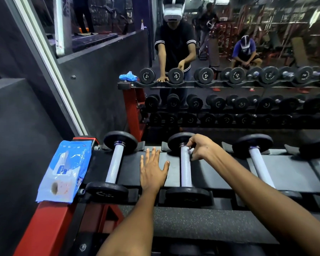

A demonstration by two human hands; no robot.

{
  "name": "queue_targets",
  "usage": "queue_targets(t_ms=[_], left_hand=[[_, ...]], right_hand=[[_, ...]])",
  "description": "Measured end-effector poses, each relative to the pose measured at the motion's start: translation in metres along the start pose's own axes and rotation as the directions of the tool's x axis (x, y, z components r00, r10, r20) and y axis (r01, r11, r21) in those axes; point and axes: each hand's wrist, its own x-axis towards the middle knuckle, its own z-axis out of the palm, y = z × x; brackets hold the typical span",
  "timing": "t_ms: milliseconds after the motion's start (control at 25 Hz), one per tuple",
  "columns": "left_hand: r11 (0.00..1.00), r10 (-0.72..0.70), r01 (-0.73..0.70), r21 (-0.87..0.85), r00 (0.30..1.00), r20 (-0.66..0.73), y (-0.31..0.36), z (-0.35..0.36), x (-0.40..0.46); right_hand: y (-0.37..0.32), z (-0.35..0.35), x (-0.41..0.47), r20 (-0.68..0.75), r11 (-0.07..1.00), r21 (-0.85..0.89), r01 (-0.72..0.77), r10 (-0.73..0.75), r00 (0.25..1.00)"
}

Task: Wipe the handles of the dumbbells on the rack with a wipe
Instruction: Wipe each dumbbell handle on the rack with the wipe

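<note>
Wipe [191,150], a small pale wad, sits at the far end of the second dumbbell's handle [185,169], just below the far plate, pinched there by the curled fingers of the right hand [201,146]. That dumbbell lies on the top shelf of the rack [218,174], between the first dumbbell [113,163] and a third [260,163]. Left hand [152,170] rests flat on the shelf, fingers straight and spread, just beside the handle. A blue pack of wipes [63,172] lies on the rack's red left end, before a mirror [229,52].
</note>
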Motion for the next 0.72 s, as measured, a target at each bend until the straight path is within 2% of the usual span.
queue_targets(t_ms=[160, 280, 320, 400, 480, 560, 640, 720], left_hand=[[0.999, 0.022, -0.022, 0.045, 1.0, -0.005, 0.002, -0.001, 0.003], [0.999, 0.023, -0.022, 0.047, 1.0, -0.008, 0.002, -0.001, 0.002], [0.999, 0.022, -0.021, 0.046, 1.0, -0.006, 0.001, -0.001, 0.002], [0.998, 0.025, -0.024, 0.058, 1.0, -0.005, 0.001, -0.002, 0.003], [0.996, 0.031, -0.033, 0.08, 0.999, 0.019, 0.001, 0.001, 0.006], [0.992, 0.037, -0.047, 0.119, 0.996, 0.078, -0.001, 0.003, 0.006], [0.991, 0.035, -0.052, 0.124, 0.991, 0.131, -0.004, 0.002, 0.009], [0.997, -0.02, 0.006, 0.071, 0.979, 0.201, 0.003, -0.007, 0.007]], right_hand=[[-0.007, -0.007, 0.009, 0.118, 0.991, 0.133, -0.017, 0.001, 0.993], [0.012, -0.01, 0.024, 0.097, 1.0, 0.003, -0.015, 0.015, 0.995], [0.022, -0.013, 0.031, 0.082, 0.999, -0.025, 0.023, -0.02, 0.996], [0.037, -0.022, 0.037, -0.04, 0.987, -0.057, 0.149, -0.152, 0.988], [0.045, -0.027, 0.029, -0.14, 0.955, -0.04, 0.293, -0.295, 0.945], [0.048, -0.034, 0.013, -0.195, 0.927, 0.011, 0.374, -0.365, 0.91], [0.046, -0.039, 0.001, -0.213, 0.928, 0.035, 0.372, -0.357, 0.91], [0.044, -0.047, -0.019, -0.21, 0.939, -0.002, 0.344, -0.337, 0.918]])
